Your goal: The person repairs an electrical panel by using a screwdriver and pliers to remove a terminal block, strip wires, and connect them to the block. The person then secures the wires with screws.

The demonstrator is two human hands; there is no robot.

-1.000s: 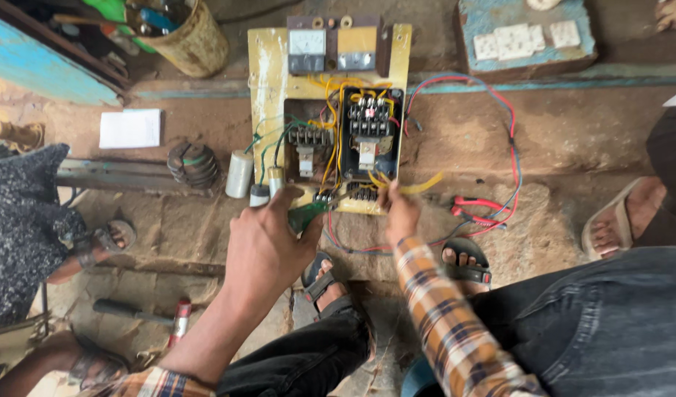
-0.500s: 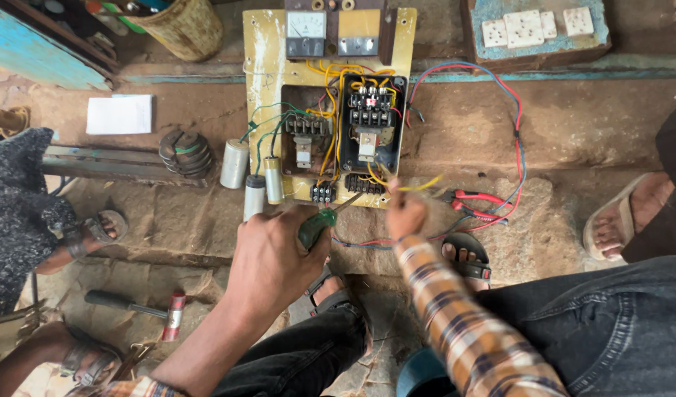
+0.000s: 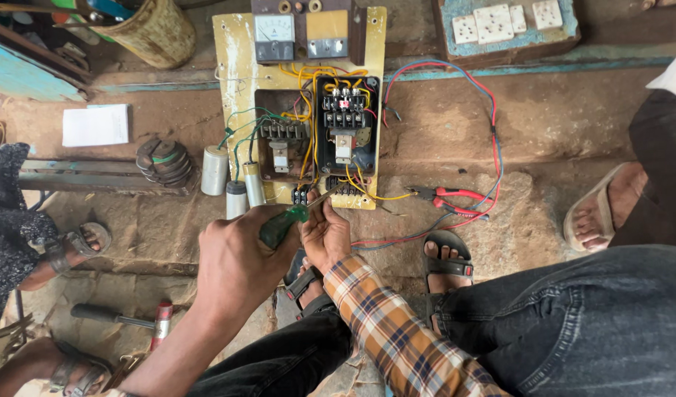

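At the far left edge of the floor [image 3: 544, 140] a person's sandalled foot [image 3: 77, 242] rests near a white sheet of paper [image 3: 95, 125] and a stack of dark metal discs [image 3: 165, 160]. Above them, at the top left corner, a yellowish bucket [image 3: 154, 29] holds a few tools, too cut off to name. Your left hand [image 3: 239, 261] is closed in a fist around the green-handled screwdriver [image 3: 286, 224], whose shaft slants up to the bottom edge of the yellow control panel [image 3: 231, 81]. Two grey cylindrical capacitors [image 3: 235, 187] stand just beside the panel's lower left corner. In the panel's recessed box sit a black contactor [image 3: 345, 121] and a tangle of yellow wires [image 3: 312, 73]. Your right hand [image 3: 327, 235], in a checked sleeve, has its fingers curled together against the screwdriver shaft at the panel's bottom edge. Farther right, red-handled pliers [image 3: 452, 197] lie on the floor among red and blue wires [image 3: 492, 147]. At the top right a blue board with white sockets [image 3: 500, 22] lies flat, and another person's sandalled foot [image 3: 602, 209] is at the right edge.
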